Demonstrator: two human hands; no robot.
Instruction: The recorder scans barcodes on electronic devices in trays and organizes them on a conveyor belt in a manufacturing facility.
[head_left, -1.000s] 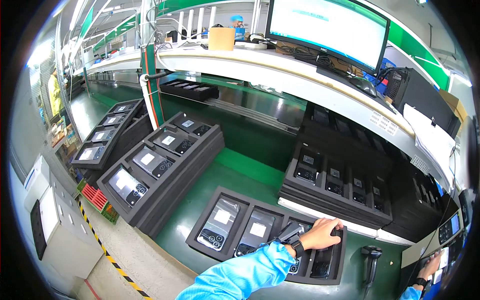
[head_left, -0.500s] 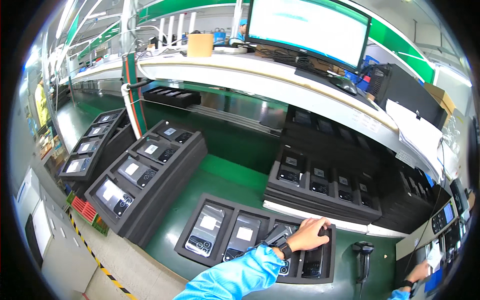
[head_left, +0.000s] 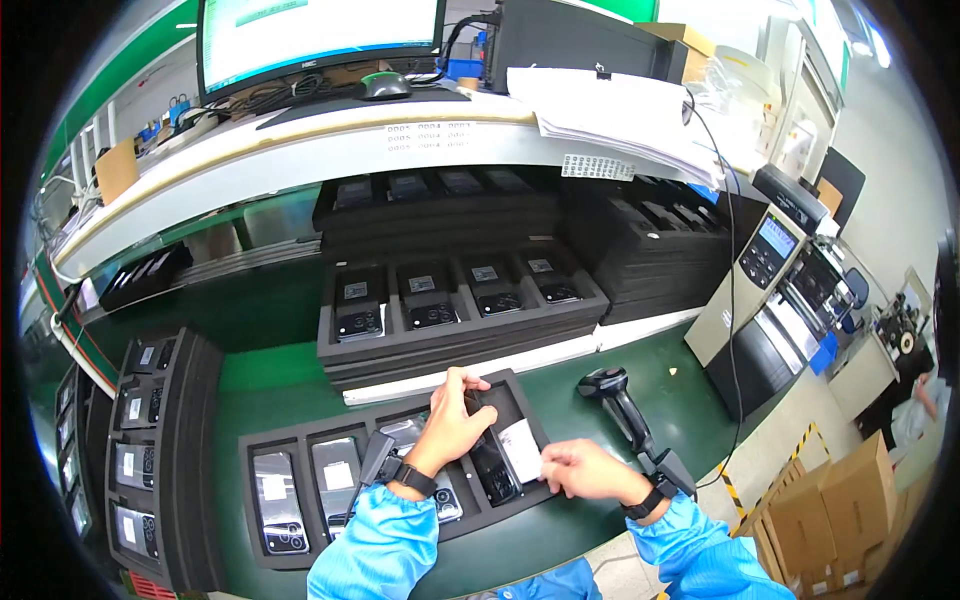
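A black foam tray [head_left: 262, 555] lies on the green bench, with several phones in its compartments. In its rightmost compartment a dark phone [head_left: 493, 468] is tipped on its side, and my left hand [head_left: 455, 425] grips its far end between thumb and fingers. Beside the phone is a white label [head_left: 519, 450]; my right hand [head_left: 592, 470] pinches its near right edge. The phones to the left, such as one with its camera lenses showing [head_left: 278, 500], carry similar white labels. My left forearm partly covers the third phone.
A handheld scanner [head_left: 622, 408] lies right of the tray. Farther right stands a label printer [head_left: 765, 285] with a hanging cable. Stacked phone trays [head_left: 455, 325] stand behind, and another stack [head_left: 180, 470] at left. A shelf [head_left: 330, 150] with monitor [head_left: 320, 45] and papers [head_left: 620, 110] runs above.
My right hand has come from the printer to the tray with the white label. My left hand has taken hold of the rightmost phone and tipped it. The view has swung right.
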